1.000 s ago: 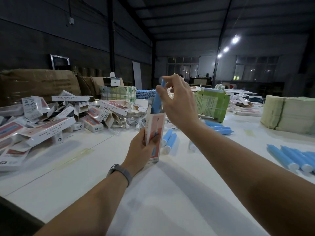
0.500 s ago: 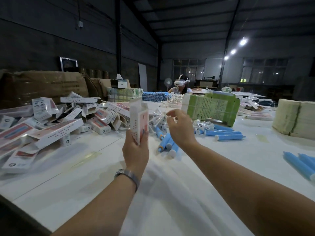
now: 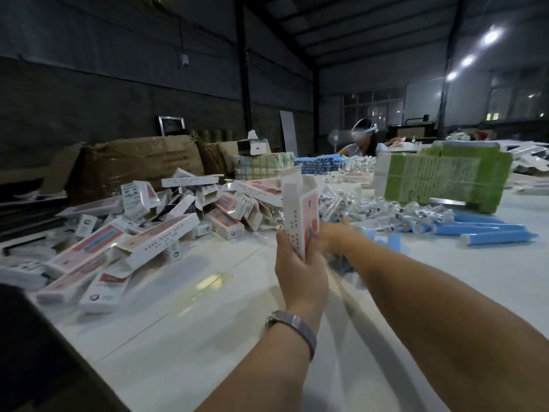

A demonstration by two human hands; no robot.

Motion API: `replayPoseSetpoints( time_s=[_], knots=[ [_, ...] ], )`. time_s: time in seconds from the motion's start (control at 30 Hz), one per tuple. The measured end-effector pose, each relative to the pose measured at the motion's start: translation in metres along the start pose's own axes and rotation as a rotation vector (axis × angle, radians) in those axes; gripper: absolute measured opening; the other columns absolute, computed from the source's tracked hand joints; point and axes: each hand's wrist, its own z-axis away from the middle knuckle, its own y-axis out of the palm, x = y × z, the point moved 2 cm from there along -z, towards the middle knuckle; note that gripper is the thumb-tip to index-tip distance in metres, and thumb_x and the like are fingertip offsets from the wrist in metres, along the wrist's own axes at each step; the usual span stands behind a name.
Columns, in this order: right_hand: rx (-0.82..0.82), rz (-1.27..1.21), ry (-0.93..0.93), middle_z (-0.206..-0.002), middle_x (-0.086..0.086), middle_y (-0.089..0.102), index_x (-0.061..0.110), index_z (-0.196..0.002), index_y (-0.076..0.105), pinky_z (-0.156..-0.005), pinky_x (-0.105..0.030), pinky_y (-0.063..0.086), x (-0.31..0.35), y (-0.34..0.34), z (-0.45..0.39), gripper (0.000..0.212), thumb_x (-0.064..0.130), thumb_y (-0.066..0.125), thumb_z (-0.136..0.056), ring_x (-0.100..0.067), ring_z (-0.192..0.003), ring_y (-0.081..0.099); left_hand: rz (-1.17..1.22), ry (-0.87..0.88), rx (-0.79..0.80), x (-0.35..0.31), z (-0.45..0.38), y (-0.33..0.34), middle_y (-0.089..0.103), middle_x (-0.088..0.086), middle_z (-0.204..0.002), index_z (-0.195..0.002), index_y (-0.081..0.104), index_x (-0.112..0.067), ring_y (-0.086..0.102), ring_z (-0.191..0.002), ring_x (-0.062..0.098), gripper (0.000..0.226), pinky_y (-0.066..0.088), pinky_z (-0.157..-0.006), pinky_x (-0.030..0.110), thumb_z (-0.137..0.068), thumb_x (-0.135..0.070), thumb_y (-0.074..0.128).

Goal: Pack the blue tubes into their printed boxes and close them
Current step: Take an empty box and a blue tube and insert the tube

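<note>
My left hand [image 3: 300, 272] grips an upright printed box [image 3: 298, 212] with red and white print; its top flap stands open. No tube shows at its mouth. Behind the box my right hand [image 3: 337, 236] reaches out low over the white table [image 3: 208, 316] toward small clear packets and blue tubes; motion blur hides its fingers. Several loose blue tubes [image 3: 487, 230] lie to the right.
A heap of printed boxes [image 3: 142, 233] covers the left of the table. Brown cartons [image 3: 139, 165] stand behind it. A green bundle [image 3: 442, 179] sits at the back right, with clear packets [image 3: 356, 206] scattered before it. Another person [image 3: 364, 141] sits at the far end.
The tube has gone down into the box and my right hand has let go of it. That hand dropped and moved forward toward the packets on the table. The view swung left.
</note>
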Motion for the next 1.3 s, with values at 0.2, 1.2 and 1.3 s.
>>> replayPoseSetpoints(
  time_s=[0.2, 1.2, 1.3],
  knots=[
    [-0.253, -0.112, 0.042, -0.108, -0.01, 0.067, 0.017, -0.1, 0.065, -0.089, -0.039, 0.046, 0.001, -0.006, 0.004, 0.018, 0.028, 0.054, -0.093, -0.03, -0.101, 0.057, -0.029, 0.011, 0.004, 0.007, -0.007, -0.005, 0.062, -0.006, -0.102, -0.104, 0.047, -0.029, 0.06, -0.089, 0.01, 0.023, 0.056, -0.079, 0.034, -0.095, -0.043, 0.062],
    [-1.103, -0.955, -0.41, -0.089, 0.012, 0.063, 0.021, -0.115, 0.05, -0.062, -0.032, 0.06, -0.026, -0.109, 0.242, 0.039, 0.007, 0.072, -0.087, -0.008, -0.071, 0.068, 0.249, 0.027, 0.534, -0.021, 0.027, 0.011, 0.072, -0.001, -0.097, -0.11, 0.062, -0.027, 0.071, -0.091, 0.018, 0.032, 0.055, -0.071, 0.025, -0.083, -0.044, 0.068],
    [-1.21, -0.816, -0.419, -0.08, 0.019, 0.061, 0.017, -0.111, 0.052, -0.062, -0.022, 0.056, -0.028, -0.115, 0.24, 0.034, 0.01, 0.074, -0.086, -0.004, -0.073, 0.065, 0.213, 0.079, 0.549, -0.021, 0.026, 0.01, 0.073, -0.006, -0.101, -0.112, 0.063, -0.03, 0.071, -0.094, 0.014, 0.031, 0.055, -0.073, 0.024, -0.085, -0.043, 0.068]
  ],
)
